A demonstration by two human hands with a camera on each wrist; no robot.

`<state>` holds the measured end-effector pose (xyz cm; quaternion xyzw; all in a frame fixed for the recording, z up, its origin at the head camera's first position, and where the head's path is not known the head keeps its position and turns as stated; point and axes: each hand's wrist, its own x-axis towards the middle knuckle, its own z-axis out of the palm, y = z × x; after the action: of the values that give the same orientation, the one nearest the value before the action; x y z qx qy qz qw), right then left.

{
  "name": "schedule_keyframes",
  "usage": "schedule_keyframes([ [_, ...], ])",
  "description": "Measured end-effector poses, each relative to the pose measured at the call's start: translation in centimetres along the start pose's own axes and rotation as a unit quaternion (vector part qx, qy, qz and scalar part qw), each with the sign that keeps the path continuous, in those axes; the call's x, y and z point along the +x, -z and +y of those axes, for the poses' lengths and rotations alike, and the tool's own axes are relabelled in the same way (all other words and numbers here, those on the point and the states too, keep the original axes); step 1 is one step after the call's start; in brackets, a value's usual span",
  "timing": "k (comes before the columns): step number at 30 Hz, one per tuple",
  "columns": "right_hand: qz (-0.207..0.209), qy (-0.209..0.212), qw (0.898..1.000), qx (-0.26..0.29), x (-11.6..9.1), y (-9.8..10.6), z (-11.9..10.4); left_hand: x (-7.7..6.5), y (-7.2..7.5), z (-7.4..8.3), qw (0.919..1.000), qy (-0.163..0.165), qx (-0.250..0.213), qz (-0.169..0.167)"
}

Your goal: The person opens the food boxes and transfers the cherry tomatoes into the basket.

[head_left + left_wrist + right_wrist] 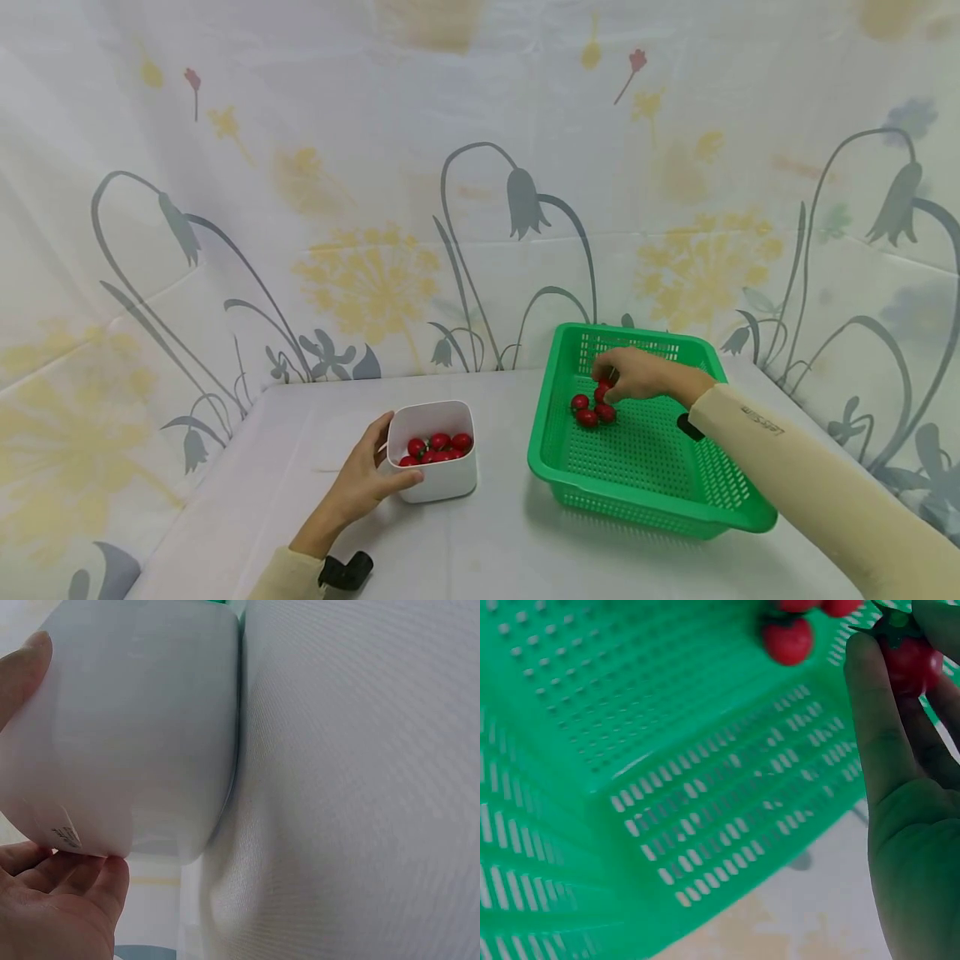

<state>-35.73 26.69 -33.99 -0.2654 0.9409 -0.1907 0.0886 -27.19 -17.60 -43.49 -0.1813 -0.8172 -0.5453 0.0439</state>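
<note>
My left hand [363,481] holds a white square container [441,483] by its left side, thumb at the front and fingers behind. In the left wrist view, the fingertips [112,871] press against the smooth wall. Several red cherry tomatoes [440,441] lie inside the container. My right hand [636,373] reaches into a green perforated basket [558,475]. Between its thumb and fingers it pinches a cherry tomato [911,664] with a green calyx, seen in the right wrist view. Just below this hand, several more cherry tomatoes [587,417] sit on the basket floor.
Both vessels stand on a white-covered table [495,542], the basket to the right of the container with a gap between them. A flower-printed curtain [480,208] hangs behind the table and along its sides.
</note>
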Motion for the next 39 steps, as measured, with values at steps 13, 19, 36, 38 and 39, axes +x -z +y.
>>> schedule_keyframes([
  [13, -0.029, -0.029, 0.998, -0.047, -0.8, -1.8, 2.3, -0.2, -0.1, 0.2, 0.9999, 0.0, -0.016, -0.003],
  [19, -0.034, -0.03, 0.998, -0.04, -0.7, -1.6, 2.5, -0.1, -0.1, 0.1, 1.0, -0.001, -0.01, -0.002],
  [36, 0.013, 0.056, 0.998, -0.019, 2.8, 1.5, -5.1, 0.0, 0.0, 0.2, 1.0, 0.006, 0.003, 0.0],
  [38, 0.011, 0.06, 0.998, -0.017, 3.4, 1.6, -6.5, 0.0, 0.0, 0.2, 1.0, 0.006, 0.001, 0.0],
  [39, 0.01, 0.061, 0.998, -0.017, 3.7, 1.5, -7.2, 0.0, 0.0, 0.2, 1.0, 0.006, 0.0, 0.0],
])
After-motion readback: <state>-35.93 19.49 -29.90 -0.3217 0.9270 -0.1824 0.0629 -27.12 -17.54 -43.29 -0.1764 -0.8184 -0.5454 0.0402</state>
